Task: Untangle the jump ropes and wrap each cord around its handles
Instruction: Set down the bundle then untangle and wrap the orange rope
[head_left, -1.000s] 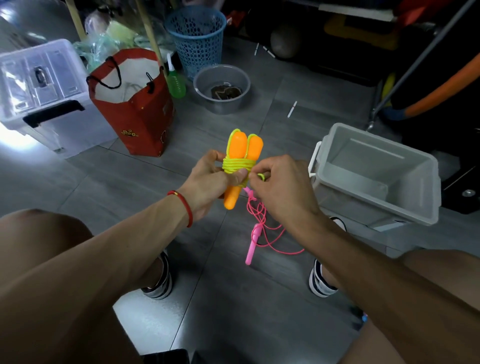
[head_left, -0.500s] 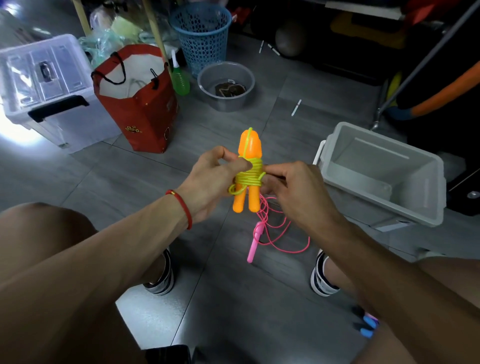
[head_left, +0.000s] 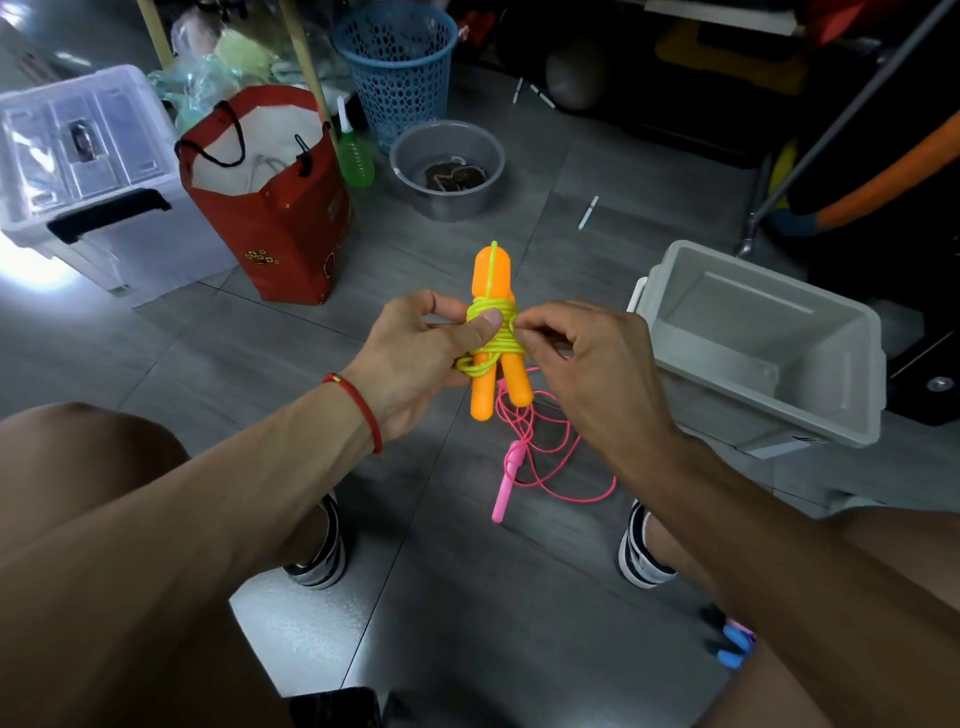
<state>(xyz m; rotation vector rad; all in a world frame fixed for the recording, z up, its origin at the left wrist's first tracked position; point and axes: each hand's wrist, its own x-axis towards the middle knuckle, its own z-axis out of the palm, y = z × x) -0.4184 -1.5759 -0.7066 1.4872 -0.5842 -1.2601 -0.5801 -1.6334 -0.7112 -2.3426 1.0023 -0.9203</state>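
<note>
we sit over a grey tiled floor (head_left: 467, 597), with an open grey bin (head_left: 769, 364) at our right and a red bag (head_left: 270, 208) at our left, both well apart from the work. between our feet lies the pink jump rope (head_left: 540, 457), its cord loose and unwound on the tiles, one pink handle showing. above it we hold the orange handles (head_left: 491, 280) of the other rope, upright and side by side, with the yellow-green cord (head_left: 493, 332) coiled many times round their middle. our left hand (head_left: 421, 358) curls round the bundle, the thumb pressing flat on the coils and the fingers behind. our right hand (head_left: 582, 358) has its thumb and forefinger pinched together on a small loop of cord at the right edge of the coils; the other fingers are curled and hold nothing we can see. we judge that the first rope is at its last step, securing the cord end. the next move calls for tucking that loop under a coil without loosening the wrap, then turning to the pink rope.
</note>
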